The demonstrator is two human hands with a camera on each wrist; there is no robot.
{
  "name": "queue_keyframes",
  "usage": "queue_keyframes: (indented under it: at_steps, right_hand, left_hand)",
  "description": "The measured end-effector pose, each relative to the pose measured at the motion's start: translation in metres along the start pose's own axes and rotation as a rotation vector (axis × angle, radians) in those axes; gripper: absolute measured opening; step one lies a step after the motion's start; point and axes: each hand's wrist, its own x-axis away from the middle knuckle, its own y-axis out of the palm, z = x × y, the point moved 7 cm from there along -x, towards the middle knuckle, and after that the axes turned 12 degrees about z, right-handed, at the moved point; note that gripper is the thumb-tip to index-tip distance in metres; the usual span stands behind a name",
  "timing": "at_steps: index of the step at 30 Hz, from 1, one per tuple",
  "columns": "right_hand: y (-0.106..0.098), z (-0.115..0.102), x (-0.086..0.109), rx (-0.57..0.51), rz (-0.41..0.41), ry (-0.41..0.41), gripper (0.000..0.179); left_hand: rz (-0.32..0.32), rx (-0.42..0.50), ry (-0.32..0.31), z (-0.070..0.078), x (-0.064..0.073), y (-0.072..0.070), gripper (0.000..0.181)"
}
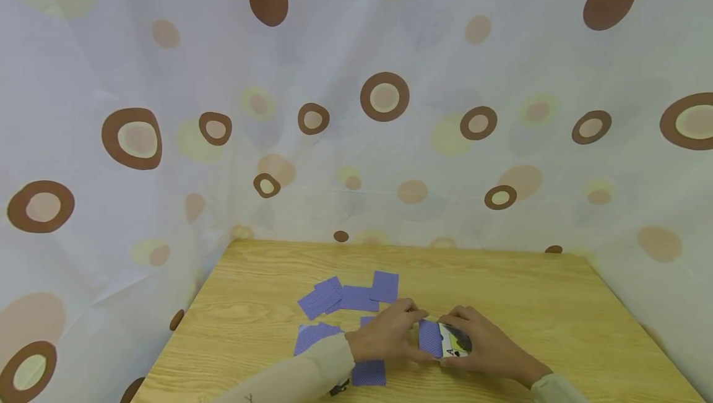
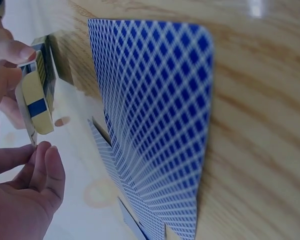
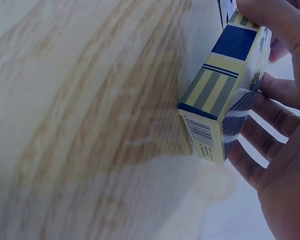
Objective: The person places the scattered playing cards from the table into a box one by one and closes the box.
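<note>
My right hand (image 1: 492, 347) grips a small card box (image 3: 217, 85), thumb on one side and fingers on the other. The box is cream with blue and grey stripes and a barcode; an A shows on its front in the head view. My left hand (image 1: 387, 332) holds a blue-backed playing card (image 1: 430, 338) by opposite edges, thumb near and fingers far. The card lies right against the box's left end. In the left wrist view, the fingertips (image 2: 52, 162) meet its thin lower edge beside the box's cream end.
Overlapping blue-backed cards (image 1: 356, 298) lie face down on the wooden table (image 1: 250, 279) beyond the left hand. More cards (image 1: 369, 373) lie beside and under the left forearm, which partly hides them. A patterned curtain (image 1: 334, 155) surrounds the table at the back and sides.
</note>
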Motion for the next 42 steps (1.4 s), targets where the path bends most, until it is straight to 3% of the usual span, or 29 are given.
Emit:
queue_keyframes:
  at_steps: [4,12,18,30,42]
  right_hand:
    - [0.001,0.002,0.001,0.011,0.000,0.016,0.074]
    - [-0.001,0.002,0.003,0.001,0.006,0.003,0.072]
    - [-0.003,-0.001,0.003,-0.014,0.008,-0.003,0.072]
    - [0.001,-0.001,0.001,-0.011,-0.004,0.016,0.073]
    - [0.001,0.002,0.004,-0.011,0.027,-0.001,0.075]
  left_hand:
    - [-0.027,0.030,0.001,0.001,0.000,-0.002,0.079]
    - [-0.062,0.105,-0.082,-0.005,0.003,-0.003,0.074]
    - [-0.010,0.061,-0.062,-0.005,0.001,0.002,0.069]
    - [0.006,-0.045,-0.066,0.002,-0.005,0.012,0.076]
    - [0.010,-0.016,-0.092,-0.003,-0.003,0.010,0.072]
